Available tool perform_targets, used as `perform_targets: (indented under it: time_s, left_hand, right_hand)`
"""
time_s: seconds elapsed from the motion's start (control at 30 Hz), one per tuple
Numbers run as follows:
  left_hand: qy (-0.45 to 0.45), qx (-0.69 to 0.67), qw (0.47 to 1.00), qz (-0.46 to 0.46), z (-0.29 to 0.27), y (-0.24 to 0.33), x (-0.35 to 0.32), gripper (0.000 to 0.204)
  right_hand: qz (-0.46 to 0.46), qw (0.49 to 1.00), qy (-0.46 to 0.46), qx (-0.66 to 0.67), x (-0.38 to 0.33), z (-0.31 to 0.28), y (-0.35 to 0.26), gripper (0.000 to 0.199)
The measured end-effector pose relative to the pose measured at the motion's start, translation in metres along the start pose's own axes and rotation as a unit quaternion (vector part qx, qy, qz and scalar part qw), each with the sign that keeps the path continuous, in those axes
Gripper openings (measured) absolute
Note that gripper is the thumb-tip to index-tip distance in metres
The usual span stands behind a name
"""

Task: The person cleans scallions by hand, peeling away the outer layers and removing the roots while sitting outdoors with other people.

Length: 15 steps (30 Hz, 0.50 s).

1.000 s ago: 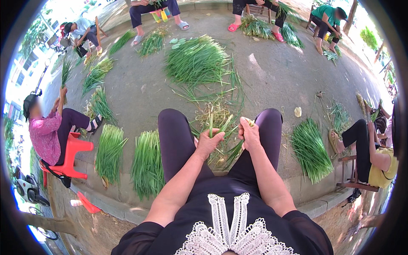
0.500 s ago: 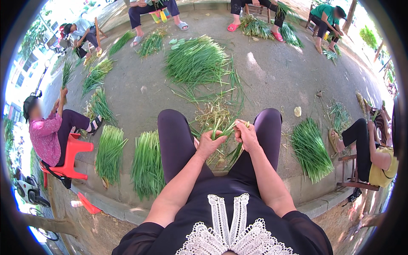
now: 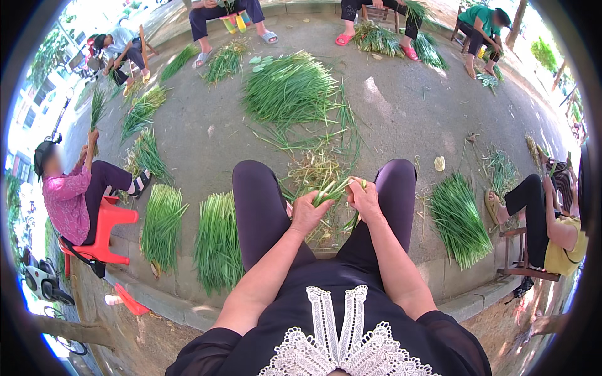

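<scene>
Between my knees, my left hand is closed round a small bunch of green chives. The fingers of my right hand pinch stalks at the other side of the bunch, a short way from my left hand. Some leaves pass partly out of sight by my right hand. Beneath and beyond the bunch, a heap of yellowed trimmings lies on the ground. Past it spreads a big loose pile of green chives.
Two laid-out chive bundles, the nearer one beside my left knee, lie left; another chive pile lies right. A person on a red stool sits left, a person in yellow right. Several others sit farther off with chives.
The stalks in my left hand now lean more toward my right hand. Fewer leaves hang below my right hand. Both hands stay in nearly the same place.
</scene>
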<state>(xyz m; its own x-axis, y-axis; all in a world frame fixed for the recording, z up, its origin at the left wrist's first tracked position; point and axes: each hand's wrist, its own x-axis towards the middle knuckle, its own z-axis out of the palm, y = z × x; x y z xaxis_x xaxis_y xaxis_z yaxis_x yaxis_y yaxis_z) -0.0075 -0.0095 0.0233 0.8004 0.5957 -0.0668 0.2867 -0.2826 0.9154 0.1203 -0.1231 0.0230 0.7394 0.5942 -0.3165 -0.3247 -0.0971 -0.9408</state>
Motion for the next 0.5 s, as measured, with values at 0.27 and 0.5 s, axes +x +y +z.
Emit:
perform_targets:
  time_s: [0.27, 0.5]
  left_hand:
    - [0.011, 0.011, 1.000, 0.014, 0.0015, -0.0031, 0.0000, 0.021]
    - [-0.010, -0.070, 0.998, -0.001, 0.0029, -0.0033, -0.0001, 0.018]
  right_hand:
    - [0.017, 0.998, 0.001, 0.060, -0.0001, -0.0001, 0.0012, 0.018]
    - [-0.002, 1.000, -0.009, 0.019, 0.0022, -0.0036, 0.0039, 0.015]
